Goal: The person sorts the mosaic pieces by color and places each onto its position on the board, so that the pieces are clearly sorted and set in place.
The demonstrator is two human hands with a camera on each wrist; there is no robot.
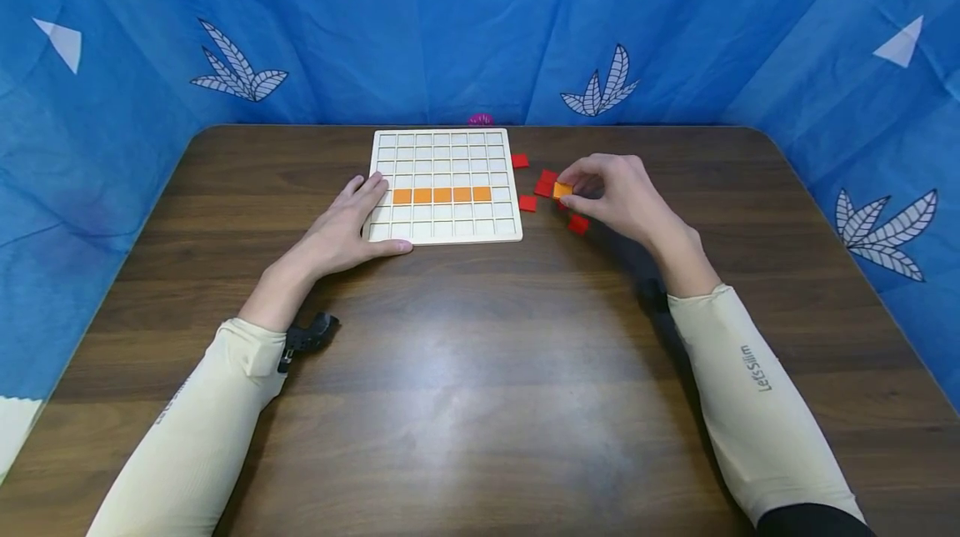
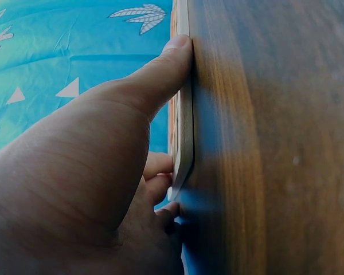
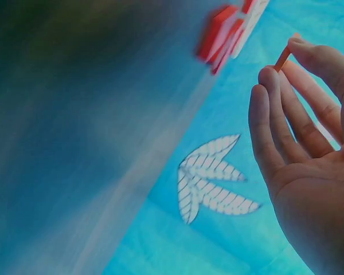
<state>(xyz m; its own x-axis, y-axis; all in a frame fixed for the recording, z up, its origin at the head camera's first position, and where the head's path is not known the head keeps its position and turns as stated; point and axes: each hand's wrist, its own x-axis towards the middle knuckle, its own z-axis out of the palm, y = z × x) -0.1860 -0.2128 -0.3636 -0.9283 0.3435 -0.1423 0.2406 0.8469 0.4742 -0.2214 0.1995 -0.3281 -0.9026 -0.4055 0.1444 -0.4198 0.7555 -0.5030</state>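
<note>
A white grid board (image 1: 442, 230) lies on the table, with several orange square tiles (image 1: 442, 195) side by side in one row of its cells. My left hand (image 1: 345, 224) rests at the board's near left corner, fingers extended on the left side. In the left wrist view its thumb (image 2: 166, 66) touches the board's front edge (image 2: 186, 114). To the right of the board, my right hand (image 1: 618, 195) pinches an orange tile (image 1: 562, 190) between thumb and fingertips, above loose red tiles (image 1: 546, 180). The right wrist view shows this tile (image 3: 282, 58) edge-on.
More red tiles lie beside the board's right edge, one near its back (image 1: 520, 161), and another red tile (image 1: 578, 223) lies closer to the front. The brown wooden table (image 1: 480, 370) ends at a blue patterned cloth (image 1: 450, 28) behind and at the sides.
</note>
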